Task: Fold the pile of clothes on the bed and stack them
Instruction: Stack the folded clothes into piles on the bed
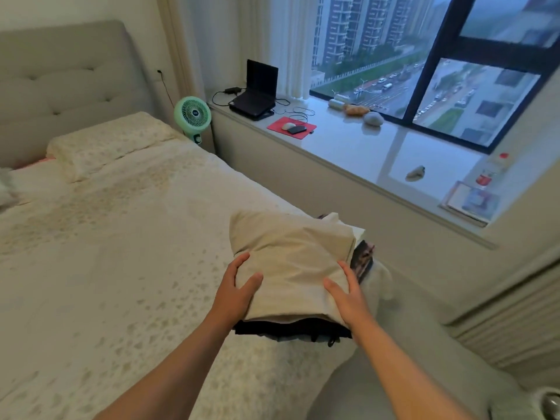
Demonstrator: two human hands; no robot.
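Two bare forearms reach forward from the bottom of the view to a stack of folded clothes (298, 298) lying at the right edge of the bed (121, 268), near its foot. The left hand (235, 294) holds the stack's left side, thumb on top of the uppermost piece and fingers (238, 262) curled around its edge; the right hand (345, 291) lies on the right side with its fingers (348, 272) straight and slightly spread, pressing flat on the cloth. That uppermost piece is a beige folded garment (291, 262), its far corners lifted a little. Beneath it a dark garment (291, 327) shows along the near edge, and a printed piece (362, 259) sticks out to the right, beside a white cloth (380, 280) hanging over the bed's side. The bed carries a pale cover with a faint speckled pattern. Further up lies a pillow (106, 144) in similar fabric, against a grey tufted headboard (66, 74). Beside the headboard stands a mint-green fan (192, 112). To the right runs a wide window-sill surface (348, 140) bearing an open laptop (256, 92), a red mat (291, 127) with a mouse and a dark phone, cables, some stones, and books (468, 204) at its near end. Beyond the window (454, 71), tower blocks and a road with cars are seen.
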